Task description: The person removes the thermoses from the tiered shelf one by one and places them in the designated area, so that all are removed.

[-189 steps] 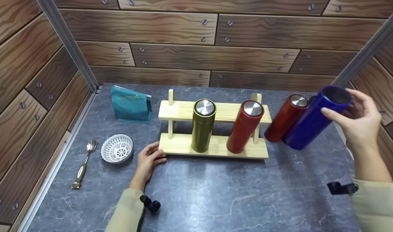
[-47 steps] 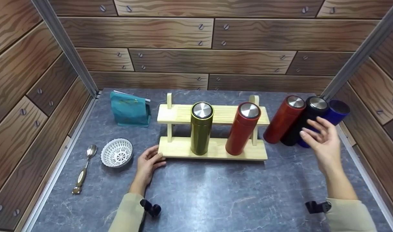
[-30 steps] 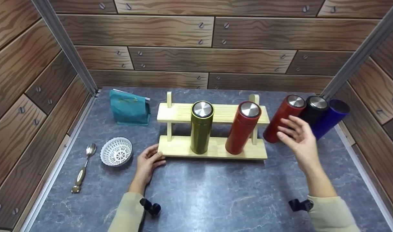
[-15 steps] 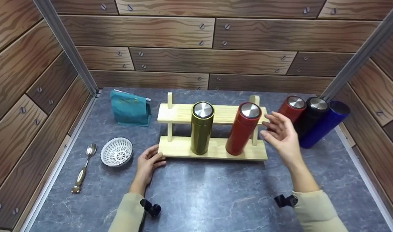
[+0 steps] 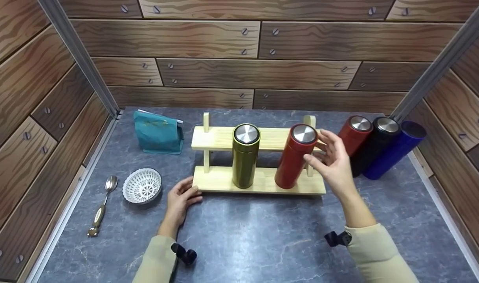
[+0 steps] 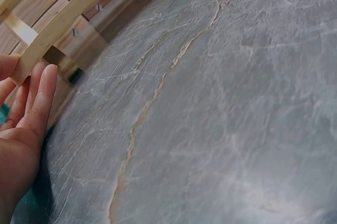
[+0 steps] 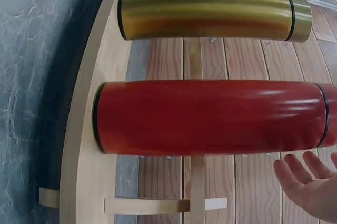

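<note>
A two-tier wooden rack (image 5: 204, 181) stands mid-table, bearing an upright olive-green thermos (image 5: 245, 165) and a red thermos (image 5: 292, 167) on its lower board. At the rack's left end my left hand (image 5: 180, 198) pinches the lower board between thumb and fingers; the left wrist view shows the fingers (image 6: 41, 103) on one side of the wood. My right hand (image 5: 333, 163) is beside the red thermos's upper part, fingers spread and loosely bent. In the right wrist view a small gap separates the fingertips (image 7: 288, 174) from the red thermos.
To the right, another red thermos (image 5: 353, 137), a black thermos (image 5: 375, 147) and a blue bottle (image 5: 394, 151) stand close together. On the left are a teal pouch (image 5: 158, 133), a white woven-pattern bowl (image 5: 142, 186) and a spoon (image 5: 101, 210). Wood-patterned walls enclose the back and sides.
My right hand has let go of the blue bottle, now beside the black thermos. It has moved left, past the other thermoses, to the red one on the rack. The left hand stays put.
</note>
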